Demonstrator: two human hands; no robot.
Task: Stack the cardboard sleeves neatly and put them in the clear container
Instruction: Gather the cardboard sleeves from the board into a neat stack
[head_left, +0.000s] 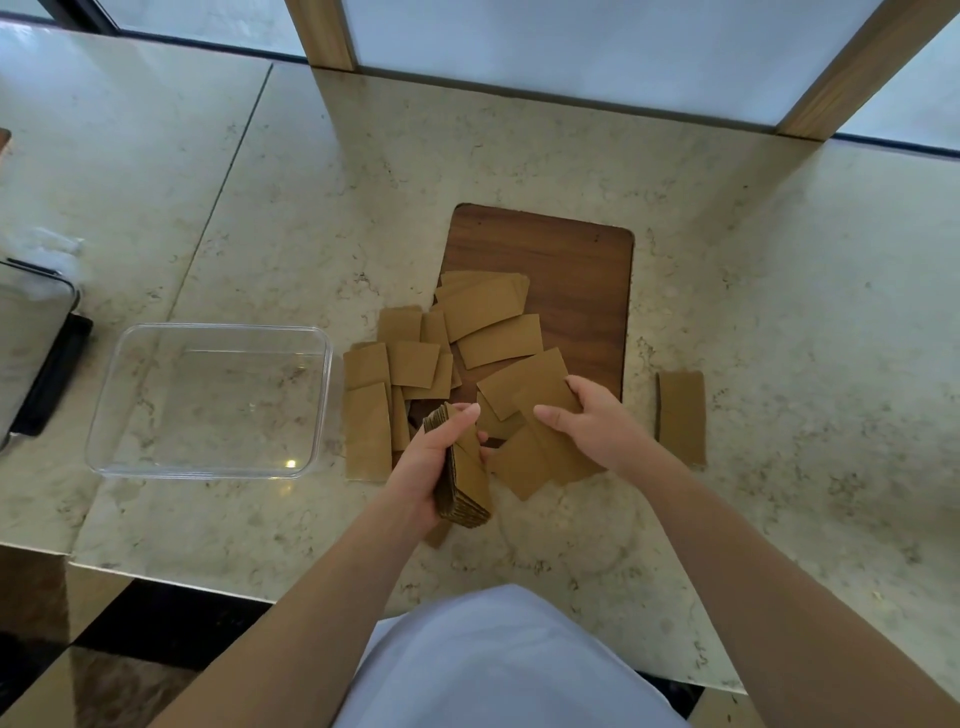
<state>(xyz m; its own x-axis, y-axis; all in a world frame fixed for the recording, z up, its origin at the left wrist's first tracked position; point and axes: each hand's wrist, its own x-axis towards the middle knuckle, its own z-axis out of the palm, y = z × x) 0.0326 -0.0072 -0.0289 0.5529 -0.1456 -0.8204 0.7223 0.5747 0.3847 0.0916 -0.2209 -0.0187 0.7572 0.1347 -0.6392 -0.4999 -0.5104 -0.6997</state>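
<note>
My left hand (434, 457) grips a thick stack of brown cardboard sleeves (465, 478), held on edge just above the counter. My right hand (597, 421) pinches one flat sleeve (540, 387) in the loose pile, thumb on top and fingers at its right edge. Several more sleeves (415, 364) lie scattered flat across the counter and the lower part of a dark wooden board (571, 270). One sleeve (680, 415) lies apart to the right. The clear container (208, 470) stands to the left of the pile, holding nothing.
The marble counter (753, 312) reaches back to a window with wooden frame posts (322, 31). At the far left edge stand a metal appliance (26, 332) on a black base and a crumpled white thing (49, 244). The counter's front edge runs near my body.
</note>
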